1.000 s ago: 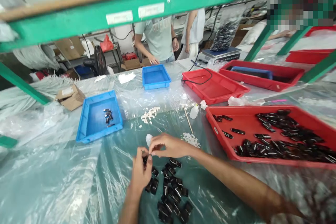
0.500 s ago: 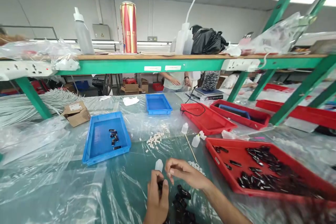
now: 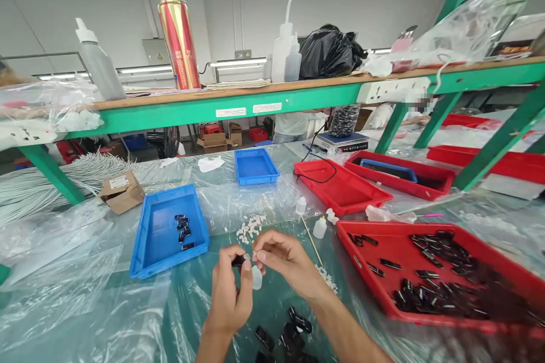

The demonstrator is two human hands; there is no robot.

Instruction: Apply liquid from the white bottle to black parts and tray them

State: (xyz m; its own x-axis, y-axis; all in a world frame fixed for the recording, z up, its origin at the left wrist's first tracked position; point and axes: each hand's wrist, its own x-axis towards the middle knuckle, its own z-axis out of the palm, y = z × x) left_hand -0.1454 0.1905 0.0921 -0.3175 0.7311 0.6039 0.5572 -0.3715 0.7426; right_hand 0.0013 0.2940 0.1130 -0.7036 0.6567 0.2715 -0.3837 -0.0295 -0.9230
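My left hand [image 3: 230, 286] pinches a small glossy black part [image 3: 238, 261] between thumb and fingers. Close against it, the fingertips of my right hand [image 3: 283, 258] are pressed together; what they hold, if anything, is too small to make out. A little translucent bottle [image 3: 257, 278] shows between the two hands, just below the right fingertips. Loose black parts [image 3: 293, 332] lie piled on the table in front of me. Beyond my hands is a scatter of small off-white pieces [image 3: 250, 227].
To the left, a blue tray [image 3: 147, 238] holds several black parts. A red tray [image 3: 374, 295] with many more stands at right. Two small bottles [image 3: 319, 228] and a thin stick [image 3: 312, 240] lie between. A green shelf beam [image 3: 179, 113] crosses above the table.
Both hands have moved forward and slightly left, with the black part still in my left hand. My fingertips have come closer together. The view has tilted a little.
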